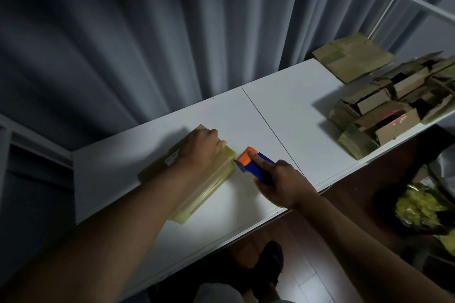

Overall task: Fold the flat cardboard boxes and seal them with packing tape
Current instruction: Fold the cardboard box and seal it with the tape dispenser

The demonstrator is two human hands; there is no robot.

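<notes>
White table (283, 115) bearing cardboard boxes (384, 115)

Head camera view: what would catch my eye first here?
The orange-and-blue tape dispenser, gripped by the right hand mid-table. Beside it, the left hand presses down on a taped cardboard box. A heap of folded boxes crowds the white table's right end.
</notes>
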